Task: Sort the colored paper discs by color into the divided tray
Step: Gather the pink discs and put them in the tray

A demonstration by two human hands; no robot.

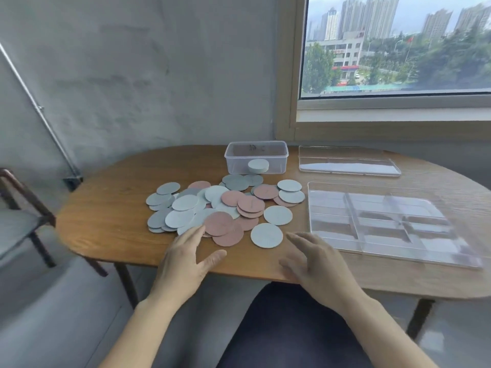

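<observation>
A loose pile of paper discs (225,205) in pale blue, grey and dusty pink covers the middle of the wooden table. The clear divided tray (332,251) lies to the right of the pile, its compartments holding nothing. My left hand (186,256) hovers at the pile's near edge with straight fingers, fingertips by a pink disc (219,223). My right hand (316,258) is spread over the table between a pale disc (266,235) and the tray, holding nothing.
A clear tub (256,156) with a small stack of white discs stands behind the pile. The tray's clear lid (348,162) lies at the back right. The oval table (111,208) ends close to my lap; a chair (24,213) stands at left.
</observation>
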